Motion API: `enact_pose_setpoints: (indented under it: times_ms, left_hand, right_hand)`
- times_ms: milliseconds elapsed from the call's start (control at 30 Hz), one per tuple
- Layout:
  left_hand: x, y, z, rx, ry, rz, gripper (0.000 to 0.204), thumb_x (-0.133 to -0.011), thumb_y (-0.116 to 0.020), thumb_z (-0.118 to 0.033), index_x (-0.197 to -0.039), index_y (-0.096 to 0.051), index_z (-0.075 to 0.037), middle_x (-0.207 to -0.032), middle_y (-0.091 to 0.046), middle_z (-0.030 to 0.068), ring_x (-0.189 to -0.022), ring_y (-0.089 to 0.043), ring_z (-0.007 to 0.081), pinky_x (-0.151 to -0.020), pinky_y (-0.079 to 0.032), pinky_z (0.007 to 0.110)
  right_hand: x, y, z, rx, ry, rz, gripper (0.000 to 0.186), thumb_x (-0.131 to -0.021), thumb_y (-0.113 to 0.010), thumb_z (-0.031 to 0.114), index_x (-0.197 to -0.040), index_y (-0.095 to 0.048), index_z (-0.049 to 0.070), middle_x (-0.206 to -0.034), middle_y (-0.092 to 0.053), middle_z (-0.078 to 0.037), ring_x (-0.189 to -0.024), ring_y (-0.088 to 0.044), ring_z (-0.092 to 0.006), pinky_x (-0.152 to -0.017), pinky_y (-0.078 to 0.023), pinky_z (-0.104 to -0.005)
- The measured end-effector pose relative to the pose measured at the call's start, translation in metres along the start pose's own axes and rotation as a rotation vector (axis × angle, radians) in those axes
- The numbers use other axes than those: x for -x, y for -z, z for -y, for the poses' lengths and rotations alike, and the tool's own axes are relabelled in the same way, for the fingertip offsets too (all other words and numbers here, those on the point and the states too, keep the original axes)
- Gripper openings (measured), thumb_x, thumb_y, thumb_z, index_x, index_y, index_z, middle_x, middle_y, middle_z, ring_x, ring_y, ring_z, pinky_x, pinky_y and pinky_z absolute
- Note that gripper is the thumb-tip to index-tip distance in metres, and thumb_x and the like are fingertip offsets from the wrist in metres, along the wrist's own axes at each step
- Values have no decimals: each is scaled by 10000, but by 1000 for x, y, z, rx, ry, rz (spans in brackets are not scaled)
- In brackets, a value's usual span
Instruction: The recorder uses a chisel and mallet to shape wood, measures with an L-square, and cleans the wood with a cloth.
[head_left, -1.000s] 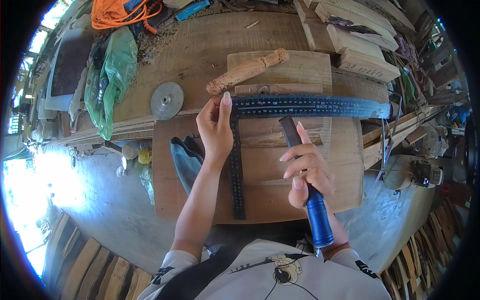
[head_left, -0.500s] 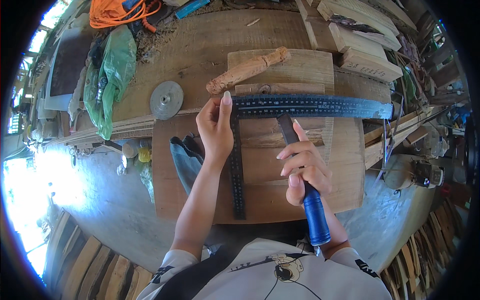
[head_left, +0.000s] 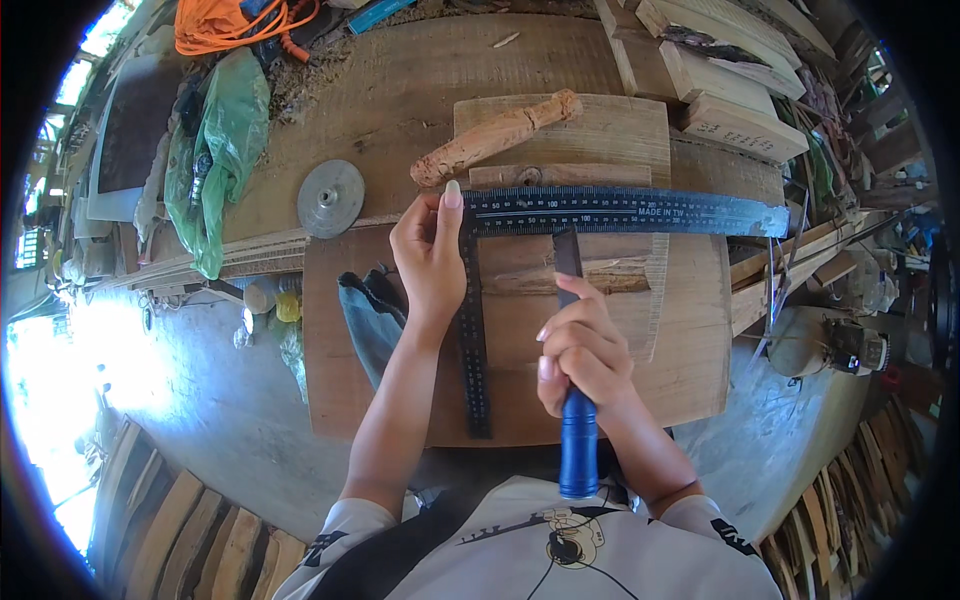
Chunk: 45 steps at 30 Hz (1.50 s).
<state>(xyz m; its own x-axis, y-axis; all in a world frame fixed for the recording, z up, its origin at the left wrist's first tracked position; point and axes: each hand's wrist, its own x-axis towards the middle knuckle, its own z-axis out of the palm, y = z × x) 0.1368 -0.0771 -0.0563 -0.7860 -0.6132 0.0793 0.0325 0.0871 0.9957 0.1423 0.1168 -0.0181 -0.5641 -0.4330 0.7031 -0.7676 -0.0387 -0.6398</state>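
My left hand (head_left: 432, 245) pinches the corner of a black carpenter's square (head_left: 590, 212), thumb on top. Its long blade runs to the right and its other leg points down toward me. In my right hand (head_left: 590, 345) is a chisel (head_left: 579, 440) with a blue handle and a dark flat blade. The chisel's tip meets the lower edge of the long blade near its middle. Beneath the square lie pale wooden boards (head_left: 560, 330), one with a rough barky edge. A carved, reddish-brown wooden piece (head_left: 495, 138) rests just beyond my left hand.
A round metal disc (head_left: 331, 199) lies left of the square. Left of it hangs a green plastic bag (head_left: 225, 150); an orange cord (head_left: 240, 28) is at the far left. Stacked timber (head_left: 735, 110) fills the far right. A dark cloth (head_left: 370, 325) lies beside my left forearm.
My right hand has moved left, and the chisel has swung from slanted to nearly upright in the picture. My left hand and the square stay in place.
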Motion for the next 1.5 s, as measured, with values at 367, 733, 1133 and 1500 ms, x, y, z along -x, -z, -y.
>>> enact_pose_setpoints:
  times_ms: [367,733,1133,1500]
  left_hand:
    - [0,-2,0,-36,-51,-5,368,-1105,-636,-265,-855,-638,5,-734,-512,-63,-722,-395,35,-627,-309,244]
    - [-1,-1,3,-66,-73,-10,384,-1097,-650,-282,-835,-638,-2,-721,-483,-69,-708,-375,35,-612,-289,251]
    - [-1,-2,5,-63,-60,-26,366,-1100,-646,-279,-860,-658,-3,-728,-478,-80,-708,-369,27,-610,-275,249]
    - [1,-2,3,-81,-11,-35,369,-1103,-643,-283,-864,-659,-2,-734,-485,-80,-714,-373,23,-618,-279,240]
  right_hand:
    - [0,-1,6,99,71,114,323,-724,-677,-51,-651,-397,93,-653,-499,-62,-663,-539,-250,-822,-580,-480]
    - [11,-2,16,71,65,88,324,-732,-668,-61,-654,-392,91,-654,-497,-61,-669,-545,-250,-821,-575,-465]
    - [5,32,-1,7,69,-154,282,-827,-610,-69,-654,-433,67,-680,-566,-64,-650,-608,-233,-806,-592,-508]
    - [1,23,-7,-11,69,-149,288,-842,-616,-52,-652,-437,70,-668,-565,-60,-652,-604,-223,-826,-596,-513]
